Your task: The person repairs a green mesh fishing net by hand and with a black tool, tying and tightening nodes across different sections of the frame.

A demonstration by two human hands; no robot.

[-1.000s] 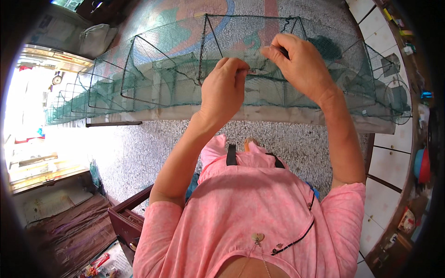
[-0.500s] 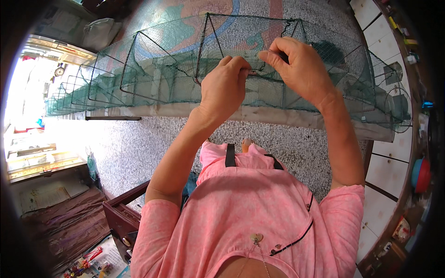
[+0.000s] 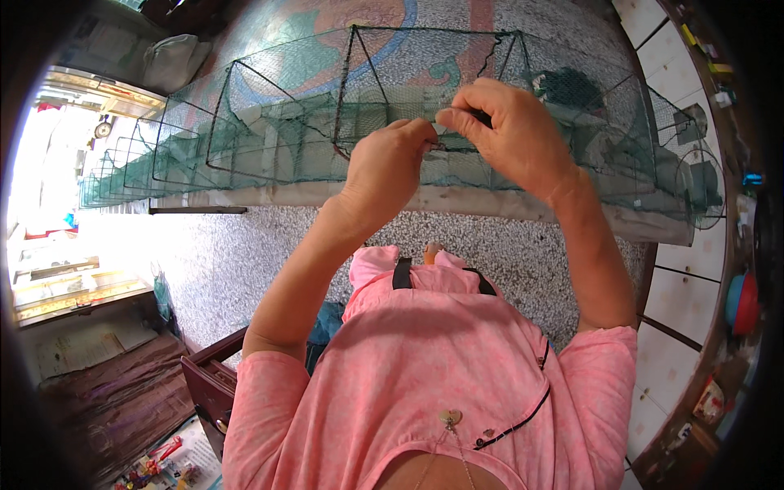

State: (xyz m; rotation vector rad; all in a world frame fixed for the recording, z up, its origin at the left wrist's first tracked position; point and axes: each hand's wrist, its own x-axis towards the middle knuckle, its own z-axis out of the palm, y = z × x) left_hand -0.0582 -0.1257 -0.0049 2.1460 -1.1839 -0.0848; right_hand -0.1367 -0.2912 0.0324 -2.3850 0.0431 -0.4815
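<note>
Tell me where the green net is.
In the head view, the green net stretches across the upper part, from the bright left side to the white panels at right, passing behind the left hand and right hand.

You've got one long see-through green mesh net (image 3: pixel 273 135) there, stretched lengthwise along the near edge of that pale-covered table (image 3: pixel 506 202), with dark, boxy frames (image 3: pixel 344 90) holding it up. It tapers off toward the left, and the right end finishes in a roundish frame by the near right corner.
</note>
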